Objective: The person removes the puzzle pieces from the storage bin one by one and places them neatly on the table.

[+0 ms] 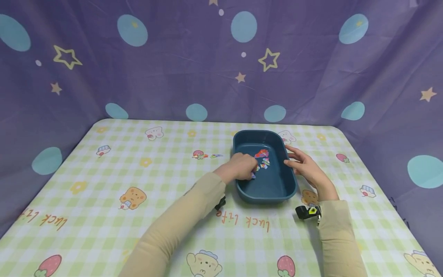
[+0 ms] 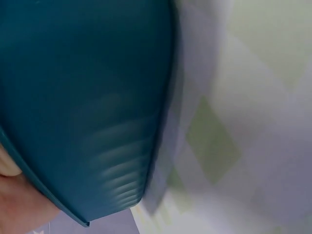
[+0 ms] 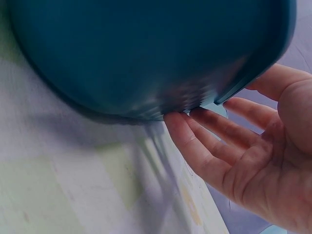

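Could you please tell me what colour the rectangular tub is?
The tub is dark teal, seen best in the head view.

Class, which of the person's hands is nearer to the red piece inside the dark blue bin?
Left. The left hand reaches into the bin, close beside the red piece. The right hand is farther off, holding the bin's right side.

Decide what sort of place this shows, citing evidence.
Probably a staged filming space: a star-printed purple backdrop hangs behind a checked tablecloth, and a black device sits at the person's right wrist.
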A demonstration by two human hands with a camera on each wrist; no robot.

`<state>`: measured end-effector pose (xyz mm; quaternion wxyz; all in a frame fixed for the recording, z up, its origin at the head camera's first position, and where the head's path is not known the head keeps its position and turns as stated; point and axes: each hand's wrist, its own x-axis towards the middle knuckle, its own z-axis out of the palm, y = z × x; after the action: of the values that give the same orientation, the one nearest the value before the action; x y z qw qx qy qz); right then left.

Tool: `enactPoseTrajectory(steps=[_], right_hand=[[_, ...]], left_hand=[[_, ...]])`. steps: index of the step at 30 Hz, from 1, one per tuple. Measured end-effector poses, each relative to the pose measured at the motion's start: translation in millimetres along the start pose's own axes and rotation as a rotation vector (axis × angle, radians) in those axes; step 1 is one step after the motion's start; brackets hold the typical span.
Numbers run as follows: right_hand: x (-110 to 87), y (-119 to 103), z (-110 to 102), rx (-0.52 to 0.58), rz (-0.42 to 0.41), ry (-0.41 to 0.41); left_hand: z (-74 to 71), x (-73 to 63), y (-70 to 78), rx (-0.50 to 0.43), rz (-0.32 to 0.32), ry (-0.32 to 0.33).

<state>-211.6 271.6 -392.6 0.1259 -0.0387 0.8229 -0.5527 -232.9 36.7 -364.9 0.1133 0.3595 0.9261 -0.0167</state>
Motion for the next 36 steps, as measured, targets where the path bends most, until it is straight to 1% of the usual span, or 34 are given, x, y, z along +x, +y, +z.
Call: enactPoseTrajectory(steps=[6, 12, 15, 19, 21, 28, 33, 36], right_hand=[[-0.3, 0, 0, -0.011, 0.0, -0.004], [0.3, -1, 0, -0.007, -0.003, 0.001], [0.4, 0, 0, -0.005, -0.003, 0.003], [0.3, 0, 0, -0.007, -0.005, -0.002], [0.0, 0, 0, -0.008, -0.003, -0.005], [-0.6, -1, 0, -0.01, -0.007, 0.001], [-0.2, 0, 0, -0.011, -0.002, -0.003], [0.0, 0, 0, -0.012, -0.003, -0.001]], left_hand=[[0.2, -1.7, -2.5, -0.049, 0.015, 0.043], [0.3, -1.9, -5.7, -0.1, 0.05, 0.129], [0.4, -2.5, -7.0, -0.125, 0.061, 0.143], [1.3, -3.0, -8.5, -0.179, 0.066, 0.144], [0.8, -4.0, -9.5, -0.216, 0.067, 0.156], [-5.0, -11.1, -15.7, -0.342, 0.085, 0.239], [-8.9, -16.6, -23.0, -0.356, 0.108, 0.311], [-10.3, -20.5, -27.8, -0.365, 0.094, 0.328]])
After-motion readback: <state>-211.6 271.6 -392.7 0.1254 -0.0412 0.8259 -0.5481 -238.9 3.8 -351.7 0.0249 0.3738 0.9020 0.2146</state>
